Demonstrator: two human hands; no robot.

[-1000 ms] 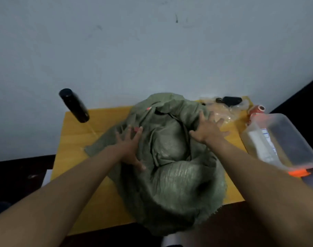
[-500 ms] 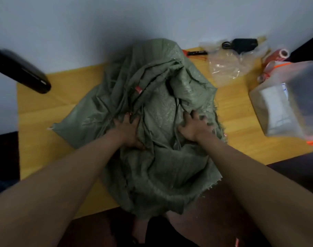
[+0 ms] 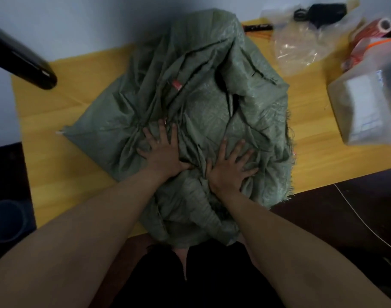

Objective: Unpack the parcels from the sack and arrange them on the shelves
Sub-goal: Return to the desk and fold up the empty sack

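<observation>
Bottle, dark and cylindrical, leans at far left over the yellow table, well apart from the sack; low risk unless the cloth gets dragged that way. Left hand lies flat on the green woven sack, fingers straight and spread, pressing, nothing gripped. Right hand just beside it, same posture: splayed fingers pushing down on the fabric, holding nothing. Sack sits mid-table, crumpled, its near end hanging over the front edge toward the person's lap. No parcels visible; can't tell how many are inside or where the mouth opens. Main risk, my read: weight shifts toward the overhang and the sack slides off the front edge, dumping its contents. Second: frayed right hem could snag when pulled. Further right, clear plastic bag and translucent plastic container sit near the sack; a hard tug or flip of the cloth could sweep them off the table.
</observation>
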